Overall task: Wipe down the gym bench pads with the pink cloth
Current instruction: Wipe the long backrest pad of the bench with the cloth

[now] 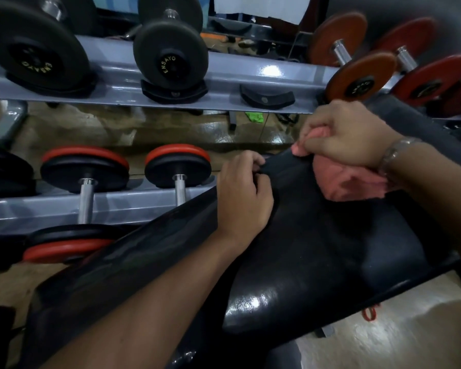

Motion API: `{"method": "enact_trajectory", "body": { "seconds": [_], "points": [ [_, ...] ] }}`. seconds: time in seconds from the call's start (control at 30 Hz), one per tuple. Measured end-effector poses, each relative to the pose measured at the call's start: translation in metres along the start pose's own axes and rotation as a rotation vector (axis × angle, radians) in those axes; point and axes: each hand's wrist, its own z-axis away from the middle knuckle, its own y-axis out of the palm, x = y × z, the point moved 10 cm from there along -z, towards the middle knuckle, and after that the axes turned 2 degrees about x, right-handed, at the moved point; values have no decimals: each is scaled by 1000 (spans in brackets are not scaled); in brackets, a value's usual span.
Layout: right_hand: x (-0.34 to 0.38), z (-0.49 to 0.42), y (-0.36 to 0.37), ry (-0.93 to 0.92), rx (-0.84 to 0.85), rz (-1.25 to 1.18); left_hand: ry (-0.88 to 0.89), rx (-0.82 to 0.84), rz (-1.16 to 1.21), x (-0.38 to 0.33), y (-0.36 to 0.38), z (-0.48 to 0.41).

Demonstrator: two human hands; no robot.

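Our right hand (349, 137) grips the bunched pink cloth (353, 183) at two o'clock; our left hand (245, 194) curls round the glossy black vinyl bench pad (304, 265) (axis seven-to-one).

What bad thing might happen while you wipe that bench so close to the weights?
The left hand grips the pad's end near a dumbbell, so knuckles might bump metal. The cloth is bunched in the right hand, so a wipe may miss spots. The bracelet could scratch the pad.
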Motion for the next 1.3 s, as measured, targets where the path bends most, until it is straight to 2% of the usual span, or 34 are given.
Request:
{"method": "enact_trajectory", "body": {
  "seconds": [0.13, 0.2, 0.3, 0.33, 0.47, 0.6, 0.67, 0.73, 0.8, 0.87, 0.97, 1.07, 1.17, 1.23, 1.3],
  "points": [
    [-3, -12, -14, 125, -166, 414, 8, 8, -24, 0, -2, -1],
    [11, -4, 2, 37, -118, 365, 14, 2, -29, 1, 0, -1],
    [21, 14, 18, -85, -10, 122, 11, 3, -30, 1, 2, 0],
    [15, 11, 12, -62, -23, 119, 3, 6, -25, 1, 2, -1],
    [-7, -15, -11, 131, -184, 368, -29, 24, -5, 2, 3, -1],
    [19, 0, 23, 2, 31, 193, -52, 9, 37, 5, 2, 0],
    [17, 6, 20, -36, 54, 40, -58, -2, 67, 5, 0, -1],
    [7, -8, 9, 11, -6, 105, -67, -5, 90, 6, 0, -3],
    [3, -23, 8, 77, -87, 304, -69, -5, 95, 7, 0, -4],
    [21, -24, 19, 47, -88, 396, -59, -17, 107, 7, -2, -4],
    [43, 1, 43, -112, 30, 261, -41, -35, 132, 6, -3, -3],
    [27, 4, 29, -69, 59, 65, -42, -53, 171, 5, -4, -3],
    [22, -19, 24, 44, -13, 275, -52, -68, 200, 7, -5, -3],
    [40, -22, 35, 24, -9, 346, -65, -96, 232, 11, -7, -2],
    [55, -10, 52, -53, 84, 296, -82, -127, 258, 16, -9, -1]
  ]
}}
